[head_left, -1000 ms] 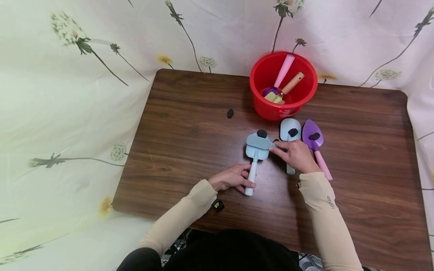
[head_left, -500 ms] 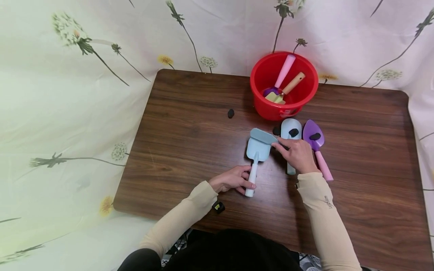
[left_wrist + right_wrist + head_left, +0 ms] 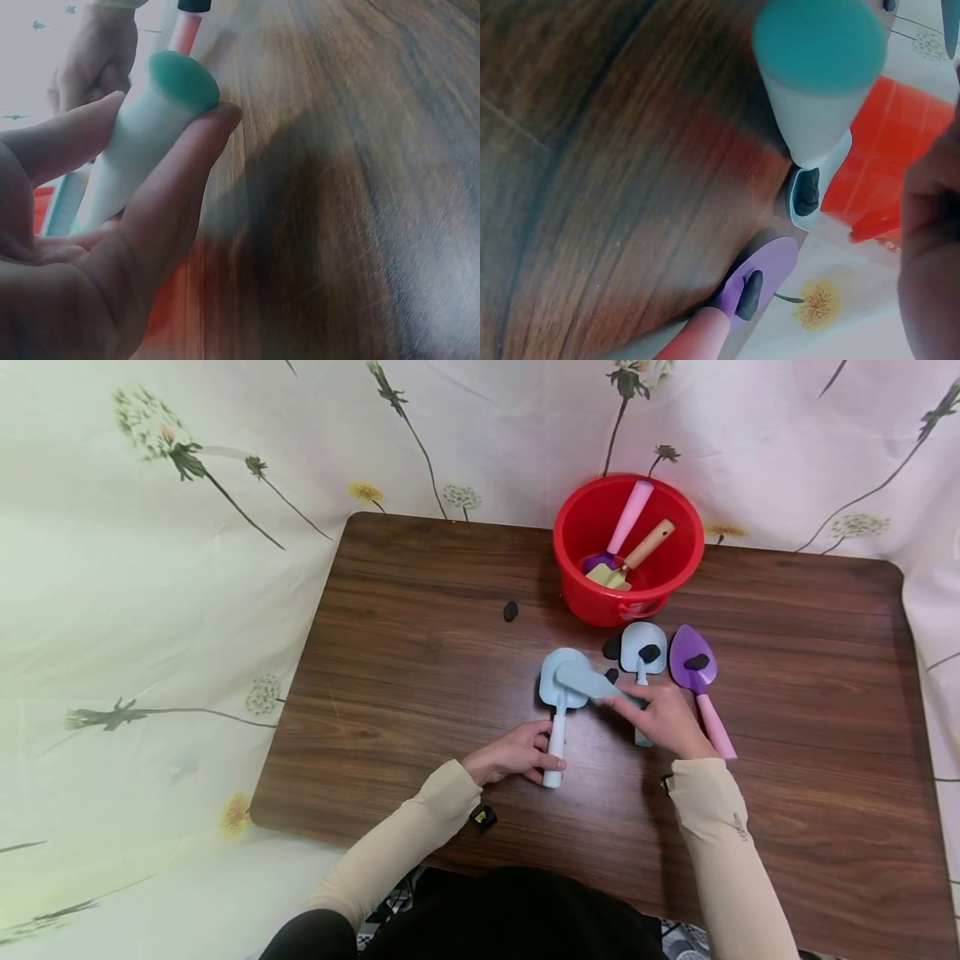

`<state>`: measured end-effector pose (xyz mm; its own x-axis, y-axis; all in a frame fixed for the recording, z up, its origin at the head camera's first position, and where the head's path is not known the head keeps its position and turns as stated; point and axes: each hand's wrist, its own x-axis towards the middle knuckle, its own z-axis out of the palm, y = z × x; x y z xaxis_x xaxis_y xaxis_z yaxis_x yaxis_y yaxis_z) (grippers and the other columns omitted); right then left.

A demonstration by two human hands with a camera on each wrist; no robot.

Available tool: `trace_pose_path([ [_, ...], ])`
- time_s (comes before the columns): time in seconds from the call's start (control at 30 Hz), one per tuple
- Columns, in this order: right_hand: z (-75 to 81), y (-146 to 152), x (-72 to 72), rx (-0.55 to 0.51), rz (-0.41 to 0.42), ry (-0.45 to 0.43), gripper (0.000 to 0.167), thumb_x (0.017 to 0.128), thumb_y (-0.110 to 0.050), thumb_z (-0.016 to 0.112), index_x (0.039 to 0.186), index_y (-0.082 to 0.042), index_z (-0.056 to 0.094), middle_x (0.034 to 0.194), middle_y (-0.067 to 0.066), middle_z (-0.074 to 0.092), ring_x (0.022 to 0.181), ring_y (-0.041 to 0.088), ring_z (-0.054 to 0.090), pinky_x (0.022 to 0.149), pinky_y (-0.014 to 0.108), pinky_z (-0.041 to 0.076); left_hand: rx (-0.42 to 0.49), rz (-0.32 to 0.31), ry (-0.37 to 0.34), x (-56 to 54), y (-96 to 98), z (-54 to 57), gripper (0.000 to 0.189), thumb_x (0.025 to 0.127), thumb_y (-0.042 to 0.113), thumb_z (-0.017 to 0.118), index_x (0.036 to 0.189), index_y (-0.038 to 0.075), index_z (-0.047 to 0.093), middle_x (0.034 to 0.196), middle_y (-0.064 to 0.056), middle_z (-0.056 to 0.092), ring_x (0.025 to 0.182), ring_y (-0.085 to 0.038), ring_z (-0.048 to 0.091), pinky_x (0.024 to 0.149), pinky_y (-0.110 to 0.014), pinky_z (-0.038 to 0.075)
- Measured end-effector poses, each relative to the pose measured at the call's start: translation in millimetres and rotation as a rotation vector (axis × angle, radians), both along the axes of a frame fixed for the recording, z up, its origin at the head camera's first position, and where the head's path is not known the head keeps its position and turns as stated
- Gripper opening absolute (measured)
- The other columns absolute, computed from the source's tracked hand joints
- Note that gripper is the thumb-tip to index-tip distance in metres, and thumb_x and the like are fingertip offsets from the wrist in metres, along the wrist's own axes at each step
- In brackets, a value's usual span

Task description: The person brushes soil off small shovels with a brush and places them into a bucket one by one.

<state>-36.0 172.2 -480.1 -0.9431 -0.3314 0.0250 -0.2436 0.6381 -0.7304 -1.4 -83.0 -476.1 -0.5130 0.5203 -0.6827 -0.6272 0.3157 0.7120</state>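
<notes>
My left hand [image 3: 517,753] grips the pale handle of a light blue toy shovel [image 3: 573,700], whose wide scoop points away from me. In the left wrist view, thumb and fingers wrap the handle [image 3: 135,142]. My right hand [image 3: 663,717] pinches one end of a flat light blue scraper-like piece [image 3: 585,682]. Its broad end lies over the scoop; whether they touch cannot be told. Two black lumps [image 3: 612,649] sit just right of the scoop. The second light blue shovel [image 3: 634,635] lies partly under my right hand and bears a black lump [image 3: 649,653].
A purple trowel [image 3: 682,647] with a pink handle lies at the right, a black lump on its blade. Behind stands a red bucket [image 3: 592,602] holding two small garden tools. Another black lump [image 3: 511,611] lies on the wooden table [image 3: 420,652], left of the bucket.
A black lump at the held shovel's far end has gone from there; a lump now shows beside the second shovel. The scraper-like piece has swung round and come nearer over the scoop.
</notes>
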Motion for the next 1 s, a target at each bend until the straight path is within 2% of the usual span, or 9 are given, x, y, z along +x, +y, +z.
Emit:
trace_pose_path([
  [0.1, 1.9, -0.1, 1.5, 0.043, 0.059, -0.147, 0.034, 0.087, -0.027, 0.072, 0.113, -0.006, 0.072, 0.053, -0.001, 0.051, 0.048, 0.01, 0.041, 0.046, 0.022, 0.036, 0.003, 0.018, 0.001, -1.6, -1.3, -0.2, 0.043, 0.086, -0.001, 0.067, 0.123, -0.001, 0.045, 0.101, -0.013, 0.064, 0.079, -0.019, 0.066, 0.068, -0.038, 0.059],
  [0.23, 3.7, -1.7, 0.9, 0.082, 0.074, -0.173, 0.037, 0.089, -0.034, 0.07, 0.114, -0.007, 0.071, 0.054, -0.003, 0.054, 0.051, 0.011, 0.044, 0.049, 0.023, 0.038, 0.026, 0.025, -0.01, -2.1, -2.2, 1.5, 0.047, 0.086, -0.002, 0.067, 0.127, -0.002, 0.043, 0.111, -0.018, 0.062, 0.08, -0.019, 0.067, 0.068, -0.039, 0.059],
  [0.4, 7.3, -3.1, -0.3, 0.133, 0.032, -0.04, 0.037, 0.087, -0.033, 0.072, 0.113, -0.007, 0.072, 0.049, -0.004, 0.051, 0.046, 0.011, 0.039, 0.044, 0.024, 0.034, 0.052, 0.019, -0.022, -1.6, -3.5, 4.1, 0.049, 0.088, -0.002, 0.066, 0.13, -0.001, 0.042, 0.12, -0.024, 0.059, 0.082, -0.019, 0.067, 0.071, -0.039, 0.059],
  [0.53, 6.3, -5.1, -2.2, 0.095, -0.041, 0.136, 0.036, 0.081, -0.025, 0.078, 0.11, -0.004, 0.073, 0.059, 0.007, 0.066, 0.05, 0.019, 0.053, 0.046, 0.029, 0.043, 0.056, 0.016, -0.027, -2.0, -5.0, 4.8, 0.055, 0.088, -0.001, 0.065, 0.136, 0.003, 0.039, 0.125, -0.025, 0.057, 0.086, -0.02, 0.067, 0.073, -0.039, 0.059],
  [0.63, 4.0, -7.8, -2.9, 0.074, -0.11, 0.223, 0.037, 0.078, -0.022, 0.081, 0.109, -0.003, 0.073, 0.072, 0.014, 0.072, 0.057, 0.027, 0.061, 0.052, 0.038, 0.05, 0.064, 0.012, -0.041, -1.1, -5.2, 4.6, 0.057, 0.088, -0.001, 0.065, 0.139, 0.004, 0.039, 0.127, -0.026, 0.055, 0.087, -0.021, 0.067, 0.074, -0.04, 0.059],
  [0.7, 2.9, -10.3, -2.6, 0.075, -0.159, 0.251, 0.036, 0.078, -0.021, 0.081, 0.109, -0.004, 0.073, 0.069, 0.015, 0.071, 0.056, 0.028, 0.059, 0.053, 0.042, 0.05, 0.061, 0.01, -0.046, -0.1, -4.9, 4.5, 0.056, 0.088, -0.001, 0.065, 0.138, 0.004, 0.039, 0.127, -0.026, 0.055, 0.087, -0.021, 0.067, 0.073, -0.04, 0.059],
  [0.8, 0.3, -13.3, -2.1, 0.074, -0.209, 0.286, 0.035, 0.079, -0.021, 0.08, 0.109, -0.005, 0.073, 0.069, 0.015, 0.07, 0.05, 0.025, 0.054, 0.05, 0.039, 0.047, 0.049, -0.004, -0.038, 1.1, -2.7, 5.4, 0.054, 0.088, -0.002, 0.065, 0.136, 0.003, 0.041, 0.124, -0.025, 0.057, 0.087, -0.021, 0.066, 0.073, -0.039, 0.059],
  [0.9, -0.8, -15.1, -1.7, 0.041, -0.235, 0.3, 0.032, 0.082, -0.021, 0.077, 0.109, -0.004, 0.073, 0.072, 0.016, 0.072, 0.05, 0.021, 0.053, 0.049, 0.032, 0.044, 0.028, -0.034, -0.001, 1.9, 1.1, 6.8, 0.051, 0.089, 0.0, 0.065, 0.134, 0.002, 0.041, 0.117, -0.02, 0.06, 0.086, -0.02, 0.066, 0.072, -0.038, 0.059],
  [1.0, -1.6, -14.5, 0.3, -0.02, -0.229, 0.267, 0.03, 0.084, -0.02, 0.076, 0.109, -0.003, 0.073, 0.075, 0.015, 0.072, 0.053, 0.017, 0.052, 0.051, 0.02, 0.041, 0.011, -0.043, 0.031, 2.4, 4.6, 7.0, 0.047, 0.089, 0.0, 0.064, 0.131, 0.001, 0.041, 0.109, -0.014, 0.061, 0.083, -0.019, 0.065, 0.072, -0.038, 0.059],
])
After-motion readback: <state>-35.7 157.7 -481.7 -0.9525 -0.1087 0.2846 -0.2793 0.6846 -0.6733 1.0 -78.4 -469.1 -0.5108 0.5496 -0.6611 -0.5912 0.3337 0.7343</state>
